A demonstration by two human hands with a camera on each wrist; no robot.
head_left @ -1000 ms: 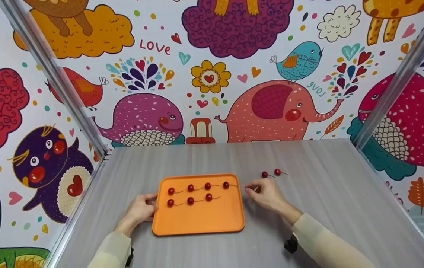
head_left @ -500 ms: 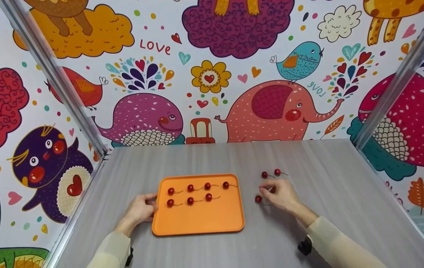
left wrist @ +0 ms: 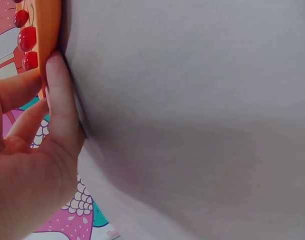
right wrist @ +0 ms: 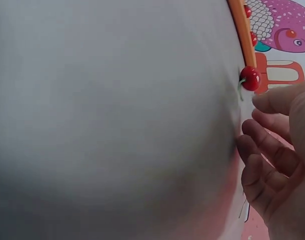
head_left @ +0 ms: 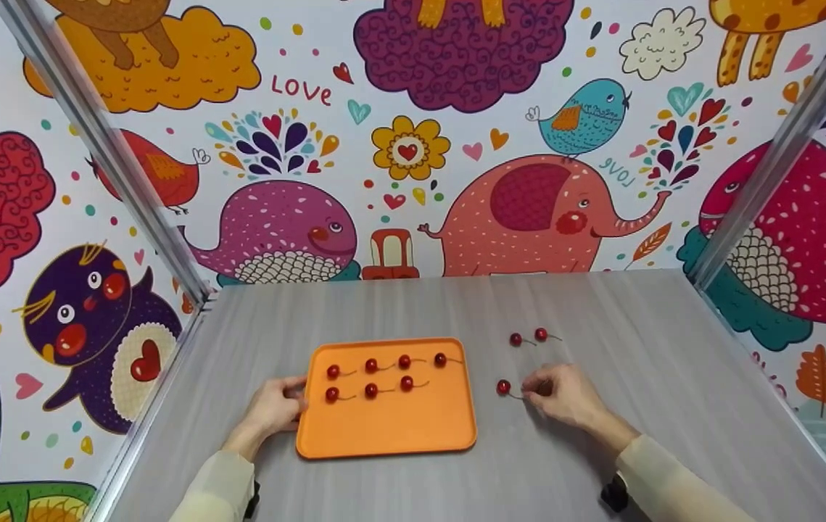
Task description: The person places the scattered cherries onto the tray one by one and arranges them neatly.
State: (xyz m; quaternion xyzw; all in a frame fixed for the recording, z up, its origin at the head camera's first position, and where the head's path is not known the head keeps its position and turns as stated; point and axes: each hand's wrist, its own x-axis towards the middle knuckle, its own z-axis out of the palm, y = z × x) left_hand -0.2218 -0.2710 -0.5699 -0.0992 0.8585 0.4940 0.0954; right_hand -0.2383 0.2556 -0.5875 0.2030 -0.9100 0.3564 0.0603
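Observation:
In the head view an orange tray (head_left: 383, 431) lies on the table, with several red cherries (head_left: 371, 390) in two rows, stems pointing right. My left hand (head_left: 276, 404) holds the tray's left edge; in the left wrist view the thumb (left wrist: 61, 95) lies along its outer wall with fingers at the rim. Right of the tray a single cherry (head_left: 503, 387) rests on the table. My right hand (head_left: 565, 395) is beside it, loosely curled fingertips right at the end of its stem. In the right wrist view the fingers (right wrist: 275, 100) stand apart from the cherry (right wrist: 250, 78), nothing between them.
Two more cherries (head_left: 541, 334) lie on the grey table (head_left: 260, 304) beyond my right hand. Metal posts (head_left: 104, 138) stand at the back corners, and walls printed with cartoon animals (head_left: 529, 225) enclose the table on the back and sides.
My right hand has moved right and nearer to me, away from the tray, uncovering the single cherry on the table. The left hand and tray have stayed put.

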